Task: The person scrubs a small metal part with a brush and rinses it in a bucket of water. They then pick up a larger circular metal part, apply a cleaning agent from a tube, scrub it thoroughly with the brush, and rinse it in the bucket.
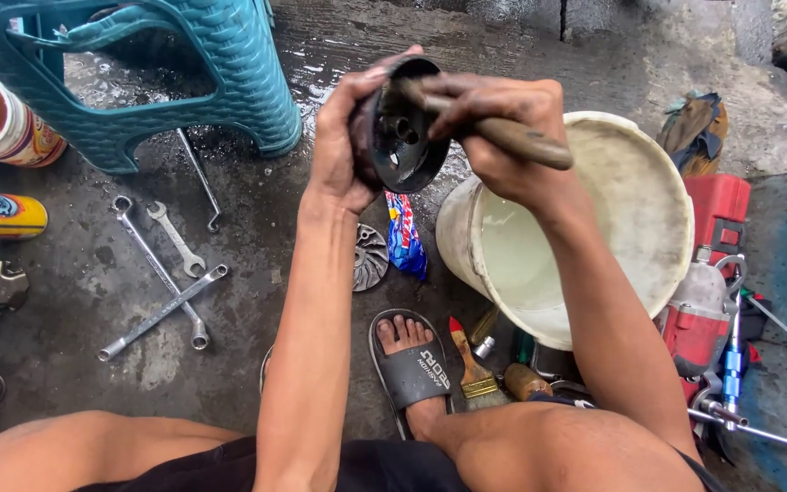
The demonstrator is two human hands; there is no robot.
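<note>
A: Head view, starting with the biggest thing: a white bucket (594,228) stands on the wet concrete floor (257,228), just under the right forearm. Why there?

B: It looks set close so that whatever drips off the part falls in or near it. There is pale liquid in the bottom. A teal plastic stool (184,73) stands at the upper left, well clear of the hands.

A: And the red case (717,214)?

B: Just beside the bucket on the right, with tools lying by it, all within reach of a seated person.

A: Now the round metal part (398,123).

B: It is held up in the air above the floor, between the stool and the bucket. The left hand (343,137) is clasped around its rim from behind, tilting the open face toward the camera, which I judge lets the person see inside.

A: The right hand (494,118)?

B: Clenched around a wooden handle (512,137) whose working end reaches into the bowl. I cannot tell what tip it has.

A: How does the part look?

B: Dark, cup-shaped, greasy and glistening, with a raised hub in the middle.

A: Smaller things?

B: Three wrenches (170,282) lie crossed on the floor at the left, a finned disc (371,257) lies below the hands, and a paintbrush (471,364) rests beside the sandalled foot (407,364).
</note>
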